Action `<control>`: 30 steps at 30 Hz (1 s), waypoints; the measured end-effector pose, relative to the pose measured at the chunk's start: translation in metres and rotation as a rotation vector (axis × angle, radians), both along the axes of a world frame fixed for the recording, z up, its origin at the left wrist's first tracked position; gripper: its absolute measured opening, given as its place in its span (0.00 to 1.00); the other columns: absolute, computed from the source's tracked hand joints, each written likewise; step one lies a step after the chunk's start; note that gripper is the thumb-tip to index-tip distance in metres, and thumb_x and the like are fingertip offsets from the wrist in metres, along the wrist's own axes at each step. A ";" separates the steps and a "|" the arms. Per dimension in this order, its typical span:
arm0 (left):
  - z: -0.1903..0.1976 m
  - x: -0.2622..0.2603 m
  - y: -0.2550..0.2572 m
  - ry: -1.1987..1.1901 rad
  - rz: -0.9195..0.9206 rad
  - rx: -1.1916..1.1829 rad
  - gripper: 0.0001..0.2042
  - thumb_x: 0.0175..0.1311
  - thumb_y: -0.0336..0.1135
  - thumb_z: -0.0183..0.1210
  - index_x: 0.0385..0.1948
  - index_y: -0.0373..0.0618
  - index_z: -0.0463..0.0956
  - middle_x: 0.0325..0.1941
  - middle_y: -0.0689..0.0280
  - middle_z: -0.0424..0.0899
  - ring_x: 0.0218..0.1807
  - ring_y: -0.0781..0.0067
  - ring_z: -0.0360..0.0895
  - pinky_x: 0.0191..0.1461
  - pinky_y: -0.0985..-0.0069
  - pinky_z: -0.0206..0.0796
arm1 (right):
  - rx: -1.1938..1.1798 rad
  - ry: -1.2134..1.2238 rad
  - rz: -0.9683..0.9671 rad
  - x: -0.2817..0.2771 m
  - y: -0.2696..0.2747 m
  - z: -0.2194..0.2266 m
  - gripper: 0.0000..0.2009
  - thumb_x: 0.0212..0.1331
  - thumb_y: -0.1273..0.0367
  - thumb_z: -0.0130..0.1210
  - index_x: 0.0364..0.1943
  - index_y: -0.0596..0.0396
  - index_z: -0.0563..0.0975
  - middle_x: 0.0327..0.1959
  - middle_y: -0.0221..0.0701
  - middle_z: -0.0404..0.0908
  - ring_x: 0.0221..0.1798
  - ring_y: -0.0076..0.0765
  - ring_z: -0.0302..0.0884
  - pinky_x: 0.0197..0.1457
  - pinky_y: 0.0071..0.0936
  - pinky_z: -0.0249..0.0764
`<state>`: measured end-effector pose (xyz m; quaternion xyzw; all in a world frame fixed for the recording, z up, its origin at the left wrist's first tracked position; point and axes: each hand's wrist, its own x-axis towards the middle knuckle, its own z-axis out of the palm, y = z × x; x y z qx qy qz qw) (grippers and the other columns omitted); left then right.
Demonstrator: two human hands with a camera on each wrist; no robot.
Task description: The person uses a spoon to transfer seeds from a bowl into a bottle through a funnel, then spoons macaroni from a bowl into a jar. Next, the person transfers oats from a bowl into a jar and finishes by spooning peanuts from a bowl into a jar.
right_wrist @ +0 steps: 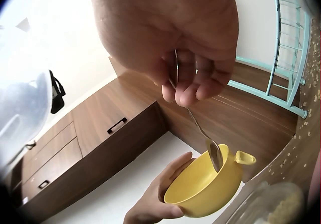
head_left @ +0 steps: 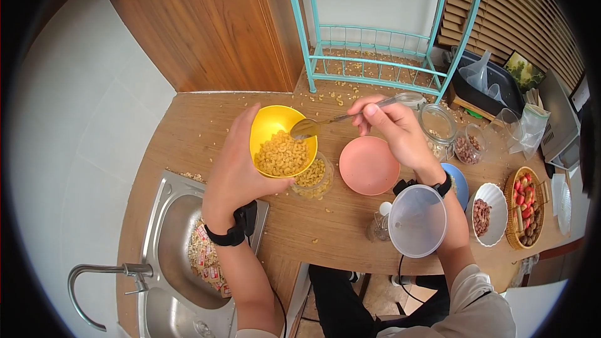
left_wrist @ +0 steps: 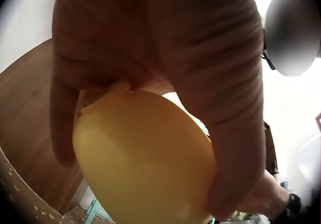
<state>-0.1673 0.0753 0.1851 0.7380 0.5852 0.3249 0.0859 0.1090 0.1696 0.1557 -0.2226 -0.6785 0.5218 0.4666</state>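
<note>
My left hand [head_left: 235, 163] grips a yellow bowl [head_left: 268, 124] from its left side, thumb and fingers spread around the wall. Small elbow macaroni [head_left: 282, 155] fills its lower part, and the bowl tilts. In my right hand [head_left: 397, 134] a metal spoon [head_left: 305, 128] is pinched by its handle. The spoon's head reaches over the bowl's right rim; in the right wrist view the spoon [right_wrist: 214, 155] dips at that rim, near the bowl's small handle [right_wrist: 245, 158]. Just below and right of the bowl stands a glass jar [head_left: 325, 181] of macaroni, partly covered by it. A pink bowl [head_left: 369, 166] sits to the right.
A steel sink [head_left: 172, 213] with packets in it lies left. Behind stands a teal rack [head_left: 375, 78]. Glass jars [head_left: 438, 122], a white bowl [head_left: 498, 213] of nuts and a wicker basket [head_left: 513, 238] stand right. A clear plastic container [head_left: 417, 222] overlaps the right forearm. Macaroni bits litter the counter.
</note>
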 end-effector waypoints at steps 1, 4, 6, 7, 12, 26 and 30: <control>0.000 0.001 0.000 -0.007 -0.013 -0.007 0.56 0.29 0.40 0.79 0.68 0.32 0.58 0.69 0.45 0.66 0.72 0.47 0.63 0.74 0.63 0.58 | 0.035 -0.043 -0.016 -0.001 -0.001 0.000 0.15 0.75 0.65 0.48 0.41 0.64 0.82 0.45 0.31 0.83 0.39 0.23 0.77 0.47 0.23 0.76; -0.004 0.001 0.001 -0.009 -0.029 0.008 0.57 0.28 0.40 0.80 0.69 0.35 0.58 0.67 0.47 0.68 0.69 0.49 0.67 0.72 0.63 0.60 | 0.065 -0.104 -0.049 -0.003 -0.005 0.000 0.16 0.74 0.65 0.49 0.40 0.65 0.82 0.45 0.31 0.84 0.38 0.23 0.77 0.46 0.23 0.76; -0.007 0.001 0.002 -0.006 -0.033 0.032 0.57 0.27 0.40 0.80 0.69 0.37 0.58 0.66 0.49 0.70 0.67 0.51 0.70 0.69 0.63 0.63 | 0.041 -0.118 -0.047 -0.002 -0.005 0.000 0.16 0.74 0.64 0.49 0.41 0.65 0.82 0.43 0.31 0.85 0.37 0.22 0.77 0.45 0.23 0.76; -0.007 0.001 0.002 0.004 -0.032 0.037 0.57 0.26 0.40 0.80 0.69 0.37 0.58 0.66 0.50 0.70 0.67 0.52 0.70 0.69 0.64 0.63 | 0.019 -0.132 -0.044 -0.001 -0.005 -0.001 0.16 0.74 0.64 0.50 0.41 0.65 0.82 0.41 0.31 0.85 0.36 0.22 0.77 0.44 0.23 0.76; -0.006 0.002 0.003 0.013 -0.024 0.030 0.57 0.26 0.40 0.80 0.69 0.38 0.58 0.65 0.50 0.71 0.66 0.52 0.71 0.69 0.64 0.63 | -0.112 -0.117 0.001 -0.003 -0.002 -0.004 0.16 0.74 0.63 0.51 0.40 0.64 0.83 0.38 0.31 0.85 0.36 0.21 0.77 0.43 0.22 0.76; -0.008 0.000 0.003 -0.003 0.022 -0.023 0.55 0.29 0.41 0.78 0.68 0.32 0.58 0.68 0.45 0.67 0.70 0.47 0.65 0.73 0.64 0.60 | -0.333 0.061 -0.042 -0.005 0.002 -0.003 0.14 0.74 0.64 0.50 0.43 0.62 0.81 0.32 0.28 0.82 0.33 0.21 0.76 0.42 0.20 0.74; -0.007 -0.004 0.002 0.006 0.048 0.002 0.54 0.30 0.41 0.78 0.67 0.33 0.59 0.68 0.45 0.67 0.70 0.47 0.66 0.72 0.64 0.60 | -0.381 0.153 -0.023 0.001 0.008 -0.005 0.14 0.74 0.64 0.49 0.42 0.62 0.81 0.31 0.28 0.82 0.33 0.21 0.75 0.42 0.20 0.73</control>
